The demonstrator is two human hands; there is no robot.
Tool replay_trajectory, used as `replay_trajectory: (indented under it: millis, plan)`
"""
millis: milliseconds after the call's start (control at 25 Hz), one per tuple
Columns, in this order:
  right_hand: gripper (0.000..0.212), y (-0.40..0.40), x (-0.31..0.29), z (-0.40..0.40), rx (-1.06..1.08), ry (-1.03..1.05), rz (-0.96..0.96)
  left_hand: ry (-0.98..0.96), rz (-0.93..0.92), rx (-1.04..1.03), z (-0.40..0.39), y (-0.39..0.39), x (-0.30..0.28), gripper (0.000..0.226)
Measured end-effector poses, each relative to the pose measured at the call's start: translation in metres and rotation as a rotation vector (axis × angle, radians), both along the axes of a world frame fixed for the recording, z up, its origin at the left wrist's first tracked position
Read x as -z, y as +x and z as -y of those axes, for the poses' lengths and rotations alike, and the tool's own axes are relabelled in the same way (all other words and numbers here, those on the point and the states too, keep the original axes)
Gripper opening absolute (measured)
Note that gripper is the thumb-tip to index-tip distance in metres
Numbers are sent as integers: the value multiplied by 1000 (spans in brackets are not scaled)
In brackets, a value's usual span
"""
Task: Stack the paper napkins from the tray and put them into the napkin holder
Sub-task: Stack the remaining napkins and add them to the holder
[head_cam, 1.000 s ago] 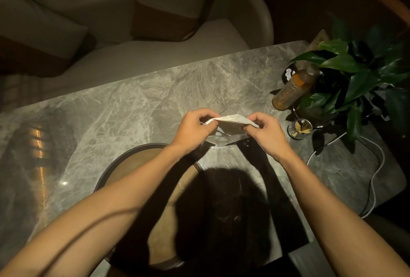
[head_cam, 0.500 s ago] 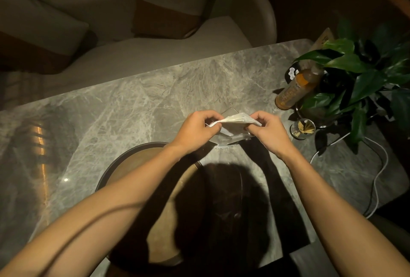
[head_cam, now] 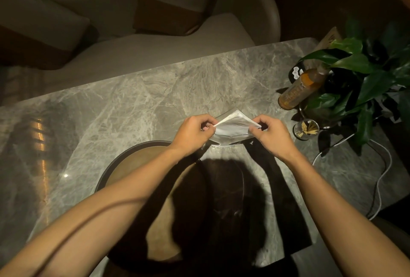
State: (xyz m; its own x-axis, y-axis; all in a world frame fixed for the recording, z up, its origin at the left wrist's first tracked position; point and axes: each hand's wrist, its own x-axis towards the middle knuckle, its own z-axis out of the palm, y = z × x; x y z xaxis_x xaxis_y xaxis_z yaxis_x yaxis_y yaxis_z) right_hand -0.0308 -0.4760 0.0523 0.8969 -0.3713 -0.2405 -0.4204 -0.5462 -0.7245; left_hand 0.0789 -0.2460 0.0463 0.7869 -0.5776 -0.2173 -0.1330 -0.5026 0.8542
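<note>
A white stack of paper napkins [head_cam: 233,126] sits partly inside a clear napkin holder [head_cam: 224,143] on the marble table. My left hand [head_cam: 192,131] pinches the stack's left corner and my right hand [head_cam: 271,133] pinches its right corner. The stack's lower edge shows through the holder's transparent wall. A round tray [head_cam: 124,165] with a dark rim and a tan inside lies just in front of the holder, under my forearms. My shadow covers most of it, and I see no napkins on the lit part.
To the right stand an amber bottle [head_cam: 298,90], a small glass of toothpicks [head_cam: 306,130] and a leafy potted plant [head_cam: 363,81]. A white cable [head_cam: 381,172] loops near the table's right edge. A cushioned sofa [head_cam: 155,43] lies beyond the far edge.
The napkin stack has sunk a little lower into the holder, and both hands have followed it down while keeping their pinch on its corners.
</note>
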Motion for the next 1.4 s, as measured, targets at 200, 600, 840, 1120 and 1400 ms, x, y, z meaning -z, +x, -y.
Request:
replay_trajectory:
  millis: [200, 600, 840, 1120, 1400]
  plan:
    - [5, 3, 3, -2, -56, -117, -5, 68, 53, -28, 0, -1, 3, 15]
    - [6, -5, 3, 2, -66, -124, -12, 105, 83, 7, 3, -1, 7, 7]
    - [8, 2, 0, 3, -95, -116, -54, 180, 91, 28, 7, 5, 6, 7]
    - [9, 2, 0, 4, -104, -83, -72, 228, 131, 106, 11, 13, 2, 7]
    - [14, 6, -5, 11, -217, -262, -93, 239, 109, 127, 12, 13, 2, 6]
